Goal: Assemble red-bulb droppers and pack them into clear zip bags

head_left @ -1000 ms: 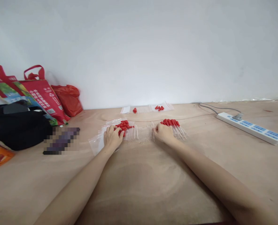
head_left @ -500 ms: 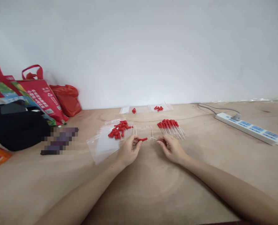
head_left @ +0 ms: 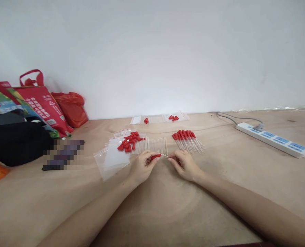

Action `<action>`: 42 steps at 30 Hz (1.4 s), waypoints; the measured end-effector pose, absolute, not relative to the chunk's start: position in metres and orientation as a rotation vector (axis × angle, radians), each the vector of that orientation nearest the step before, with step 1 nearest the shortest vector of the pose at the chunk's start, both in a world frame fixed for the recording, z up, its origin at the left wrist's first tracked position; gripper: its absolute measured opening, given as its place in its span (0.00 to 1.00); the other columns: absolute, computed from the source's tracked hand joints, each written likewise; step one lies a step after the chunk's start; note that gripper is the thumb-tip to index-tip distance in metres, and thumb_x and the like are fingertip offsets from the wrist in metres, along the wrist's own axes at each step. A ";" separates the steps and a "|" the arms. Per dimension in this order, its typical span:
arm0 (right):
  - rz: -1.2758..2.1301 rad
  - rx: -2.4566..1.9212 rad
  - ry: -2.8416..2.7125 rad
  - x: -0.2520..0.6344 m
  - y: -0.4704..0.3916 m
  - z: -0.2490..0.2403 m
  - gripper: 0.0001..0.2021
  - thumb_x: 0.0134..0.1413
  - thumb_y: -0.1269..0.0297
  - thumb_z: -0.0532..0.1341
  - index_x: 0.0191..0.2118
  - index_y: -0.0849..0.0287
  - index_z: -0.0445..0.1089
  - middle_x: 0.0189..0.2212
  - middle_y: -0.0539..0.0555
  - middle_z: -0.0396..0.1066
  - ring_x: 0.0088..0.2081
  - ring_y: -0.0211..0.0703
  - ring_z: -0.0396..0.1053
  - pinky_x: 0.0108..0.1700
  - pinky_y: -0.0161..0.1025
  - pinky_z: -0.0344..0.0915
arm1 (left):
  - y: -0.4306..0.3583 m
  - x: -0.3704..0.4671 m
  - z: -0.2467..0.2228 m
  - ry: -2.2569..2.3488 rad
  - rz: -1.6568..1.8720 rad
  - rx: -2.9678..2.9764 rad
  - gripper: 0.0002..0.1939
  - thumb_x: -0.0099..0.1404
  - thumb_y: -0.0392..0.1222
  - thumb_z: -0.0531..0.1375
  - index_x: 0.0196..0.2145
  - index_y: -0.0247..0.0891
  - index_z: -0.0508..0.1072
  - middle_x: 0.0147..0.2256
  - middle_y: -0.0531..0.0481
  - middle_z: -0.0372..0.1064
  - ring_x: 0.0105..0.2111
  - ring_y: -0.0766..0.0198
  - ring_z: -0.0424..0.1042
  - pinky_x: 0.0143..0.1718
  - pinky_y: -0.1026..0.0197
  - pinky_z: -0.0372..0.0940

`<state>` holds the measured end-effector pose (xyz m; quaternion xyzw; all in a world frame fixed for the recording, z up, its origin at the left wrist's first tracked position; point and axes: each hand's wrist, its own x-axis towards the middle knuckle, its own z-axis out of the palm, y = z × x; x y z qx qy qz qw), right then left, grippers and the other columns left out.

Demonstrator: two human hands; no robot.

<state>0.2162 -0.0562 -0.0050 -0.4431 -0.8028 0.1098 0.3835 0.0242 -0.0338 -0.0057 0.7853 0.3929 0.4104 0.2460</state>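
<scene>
Between its thumb and fingers, my left hand (head_left: pixel 143 166) pinches a red rubber bulb (head_left: pixel 156 156). My right hand (head_left: pixel 183 164) grips a thin clear tube (head_left: pixel 165 155), whose free end is at or very near the bulb's mouth; whether it is inside cannot be made out. Behind the hands lies a row of clear tubes (head_left: pixel 156 143). Loose red bulbs (head_left: pixel 130 142) are heaped on plastic zip bags (head_left: pixel 116 156) to the left. Several tubes with red bulbs on their ends (head_left: pixel 184 138) lie fanned out behind my right hand.
Along the wall lie flat clear bags (head_left: pixel 156 119) with red bulbs. A white power strip (head_left: pixel 273 139) with a grey cable is at the right. Red bags (head_left: pixel 71 108), a black item (head_left: pixel 18 142) and a pixelated object (head_left: pixel 65 154) occupy the left.
My hands have come slightly closer together and lower. The tube's end has moved from a gap away to the red bulb's mouth. The view has shifted slightly.
</scene>
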 end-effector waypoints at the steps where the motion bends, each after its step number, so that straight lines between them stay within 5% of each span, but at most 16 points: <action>1: 0.297 -1.116 -2.049 0.216 -0.056 -0.005 0.05 0.54 0.68 0.52 0.29 0.60 0.63 0.22 0.49 0.65 0.26 0.36 0.60 0.33 0.36 0.52 | -0.033 0.024 -0.007 1.071 1.120 2.147 0.09 0.60 0.41 0.55 0.36 0.37 0.72 0.30 0.49 0.65 0.28 0.67 0.66 0.28 0.65 0.63; 20: 0.036 -0.957 -2.242 0.223 -0.054 -0.005 0.11 0.56 0.67 0.49 0.31 0.59 0.68 0.24 0.51 0.66 0.25 0.34 0.56 0.34 0.38 0.44 | -0.044 0.023 0.003 0.908 1.088 2.369 0.07 0.60 0.38 0.55 0.30 0.34 0.71 0.26 0.50 0.64 0.25 0.69 0.63 0.25 0.67 0.59; 33: 0.260 -0.982 -2.317 0.213 -0.054 -0.002 0.11 0.56 0.68 0.47 0.29 0.61 0.65 0.23 0.50 0.66 0.24 0.33 0.58 0.34 0.37 0.46 | -0.046 0.023 0.002 0.806 1.060 2.573 0.06 0.61 0.37 0.53 0.30 0.34 0.68 0.27 0.50 0.63 0.26 0.69 0.63 0.27 0.67 0.60; 42: 0.040 -1.144 -2.417 0.228 -0.044 0.008 0.10 0.54 0.66 0.50 0.35 0.57 0.69 0.30 0.54 0.70 0.35 0.41 0.62 0.37 0.39 0.50 | -0.020 0.005 0.002 0.964 1.124 2.664 0.09 0.59 0.41 0.57 0.38 0.38 0.69 0.33 0.49 0.66 0.33 0.64 0.66 0.36 0.62 0.63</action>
